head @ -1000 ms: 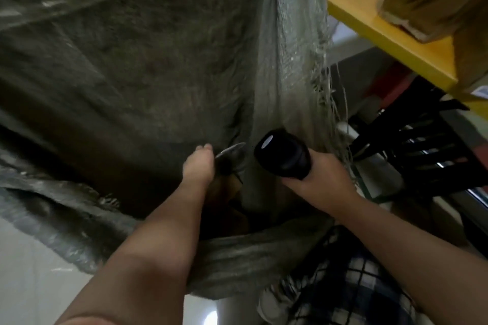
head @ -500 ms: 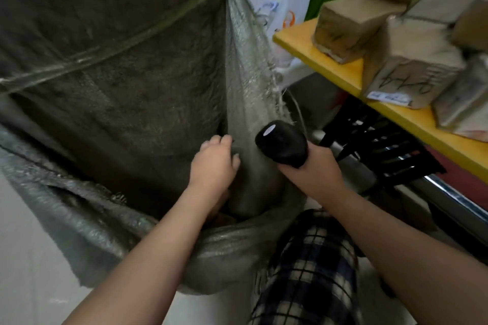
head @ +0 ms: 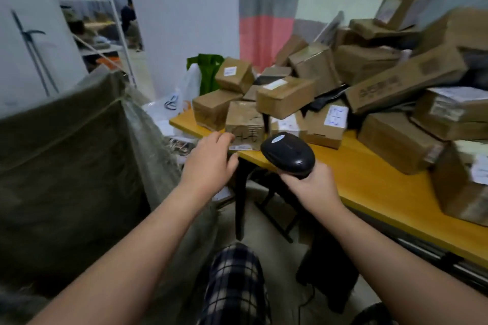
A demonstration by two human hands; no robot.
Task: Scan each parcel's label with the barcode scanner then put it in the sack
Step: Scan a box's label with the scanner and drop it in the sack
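the left hand [head: 208,166] had come out of the sack [head: 66,166] beside it and reached, fingers loosely spread and empty, for the scribbled cardboard parcel [head: 244,124] just ahead on the tabletop [head: 369,187], the right hand [head: 311,187] still gripping the barcode scanner [head: 287,154], so a new scan looked due.

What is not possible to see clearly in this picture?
Head view only.
Contents of the sack: hidden by its dark fabric.
Parcel labels: print blurred, unreadable.
Handle of the scanner: covered by the right hand.
Whether the left hand touches the nearest parcel: fingers blurred.
Rightmost parcel: cut by the edge.
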